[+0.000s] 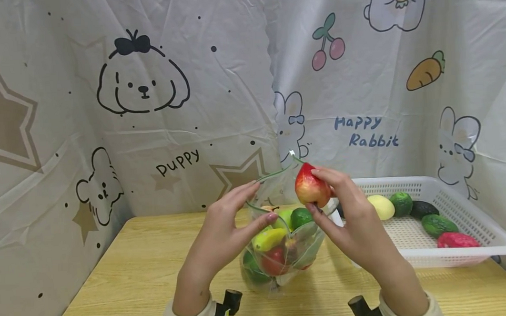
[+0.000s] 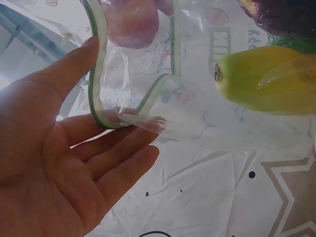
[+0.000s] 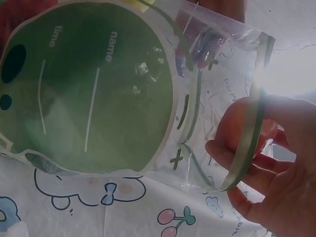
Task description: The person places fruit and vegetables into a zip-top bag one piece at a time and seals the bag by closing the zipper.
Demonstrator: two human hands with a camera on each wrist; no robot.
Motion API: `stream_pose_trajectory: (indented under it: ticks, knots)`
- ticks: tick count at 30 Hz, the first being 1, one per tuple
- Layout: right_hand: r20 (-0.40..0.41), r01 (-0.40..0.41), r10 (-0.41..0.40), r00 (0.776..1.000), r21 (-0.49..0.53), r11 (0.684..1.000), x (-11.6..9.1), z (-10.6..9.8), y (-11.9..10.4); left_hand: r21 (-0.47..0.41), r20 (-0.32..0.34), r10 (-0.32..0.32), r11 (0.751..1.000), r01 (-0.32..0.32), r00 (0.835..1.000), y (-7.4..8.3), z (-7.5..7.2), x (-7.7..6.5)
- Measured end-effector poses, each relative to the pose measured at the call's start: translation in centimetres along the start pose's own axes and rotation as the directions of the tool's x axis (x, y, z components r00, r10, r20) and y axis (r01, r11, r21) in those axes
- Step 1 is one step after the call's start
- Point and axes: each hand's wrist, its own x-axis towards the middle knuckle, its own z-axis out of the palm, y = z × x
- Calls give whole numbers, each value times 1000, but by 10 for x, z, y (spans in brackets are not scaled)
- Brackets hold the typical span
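A red-and-yellow peach (image 1: 312, 186) is pinched between the thumb and fingers of my right hand (image 1: 359, 214), at the right side of the mouth of a clear zip bag (image 3: 202, 118). In the right wrist view the peach (image 3: 234, 126) shows through the plastic by the bag's green-edged rim. My left hand (image 1: 228, 228) touches the opposite side of the rim, its fingers (image 2: 123, 177) extended and spread from the thumb. Inside the bag lie a yellow fruit (image 1: 268, 240), a red fruit (image 1: 274, 261) and green ones; some are partly hidden.
A white perforated basket (image 1: 494, 245) stands on the wooden table (image 1: 126, 279) to the right. In it lie a pale yellow fruit (image 1: 381, 207), several green items and a red piece (image 1: 456, 240). A printed cloth (image 1: 233, 106) hangs behind.
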Motion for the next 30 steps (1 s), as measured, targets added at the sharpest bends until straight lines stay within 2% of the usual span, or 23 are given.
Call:
stream_pose_trajectory:
  ticks: [30]
  knots:
    - [16,-45,45,999,1,999,0,2,1,-4,14,4,1000,-4,1000,0,-2,0]
